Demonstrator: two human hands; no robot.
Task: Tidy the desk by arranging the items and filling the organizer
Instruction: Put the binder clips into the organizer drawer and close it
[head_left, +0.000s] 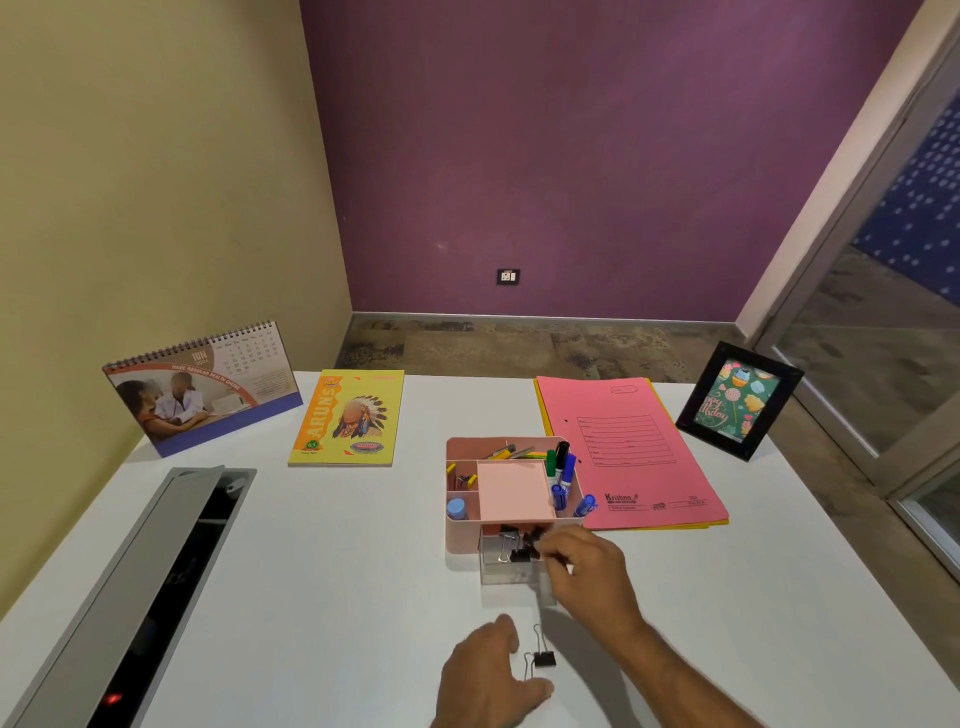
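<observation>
**Clips going into the drawer**

The right hand (582, 564) pinches a black binder clip (527, 553) over the organizer (511, 491)'s clear drawer (511, 571), mid-desk. The left hand (488, 670) rests relaxed beside another clip (543, 660) near the desk (337, 571)'s front edge.

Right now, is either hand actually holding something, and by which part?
The right hand pinches a black binder clip over the clear drawer; which part cannot be told. The left hand holds nothing, resting beside another binder clip.
</observation>
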